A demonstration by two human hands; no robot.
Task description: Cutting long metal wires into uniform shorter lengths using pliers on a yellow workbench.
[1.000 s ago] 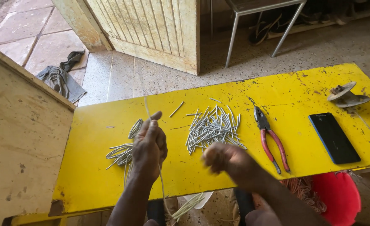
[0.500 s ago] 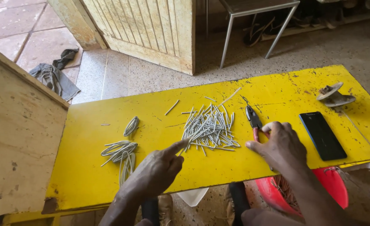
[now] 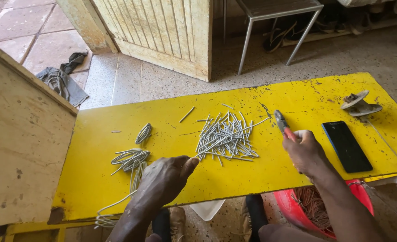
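Note:
My right hand grips red-handled pliers and holds them just above the yellow board, their jaws pointing away from me. My left hand rests on the board with its thumb stretched toward a pile of short cut wire pieces; I see nothing in it. Coils of grey wire lie just left of that hand, and a smaller loop lies beyond them. One wire strand runs from the coils off the near edge.
A black phone lies right of my right hand, with a grey spool-like part beyond it. A red bucket of wire stands under the board. A wooden panel rises at the left. Metal chair legs and a wooden door stand behind.
My right hand reached to the pliers and has lifted them off the board. My left hand left the coils and slid right toward the cut pieces.

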